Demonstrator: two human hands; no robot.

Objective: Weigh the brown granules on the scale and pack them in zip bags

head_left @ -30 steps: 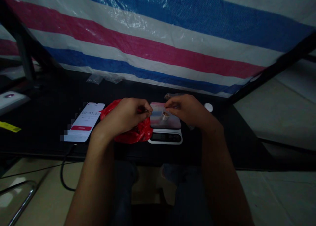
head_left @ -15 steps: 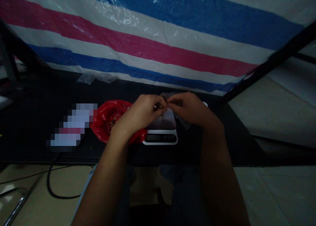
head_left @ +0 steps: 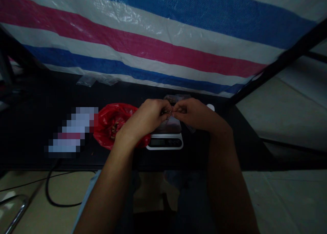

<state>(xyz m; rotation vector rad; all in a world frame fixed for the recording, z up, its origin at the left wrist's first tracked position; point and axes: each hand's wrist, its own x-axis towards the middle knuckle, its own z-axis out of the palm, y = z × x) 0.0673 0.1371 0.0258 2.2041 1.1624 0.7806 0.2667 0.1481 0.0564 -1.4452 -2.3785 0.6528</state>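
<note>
My left hand (head_left: 145,117) and my right hand (head_left: 192,114) meet at the fingertips above a digital kitchen scale (head_left: 165,142). A small brownish item (head_left: 166,114) is pinched between them, too dark to identify. The scale's pale platform is mostly hidden under my hands. To the left of the scale, a crumpled red plastic bag (head_left: 111,123) holds something dark and touches my left wrist. A clear plastic bag (head_left: 176,98) lies behind the scale, partly hidden by my fingers.
A phone (head_left: 71,131), blurred out, lies left of the red bag on the black table (head_left: 33,125). A white cap (head_left: 211,107) sits right of my right hand. A striped tarp (head_left: 153,46) hangs behind. A black cable (head_left: 51,189) runs below the table.
My hands have come together until their fingertips meet. The small cup seen earlier on the scale is now out of sight. The view has shifted slightly, and the phone screen is blurred out.
</note>
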